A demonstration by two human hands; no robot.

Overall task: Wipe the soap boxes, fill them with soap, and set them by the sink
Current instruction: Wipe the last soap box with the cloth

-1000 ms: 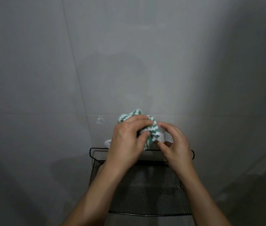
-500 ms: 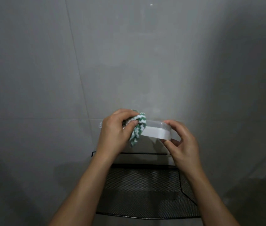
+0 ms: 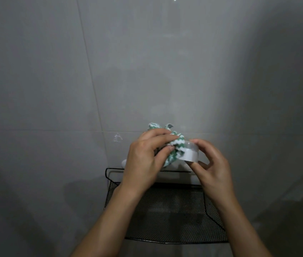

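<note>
the left hand [image 3: 143,160] gripped a bunched green-and-white cloth [image 3: 174,145] against the soap box [image 3: 190,153], hiding most of the box; the right hand [image 3: 211,164] pinched the box's white end, held up before the grey tiled wall [image 3: 147,62]. below, a black mesh shelf [image 3: 174,216] sat partly behind both forearms; a white item at its back was too covered to identify.

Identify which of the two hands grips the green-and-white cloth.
The left hand grips the cloth, bunched against the soap box; the right hand only holds that box's end.
</note>
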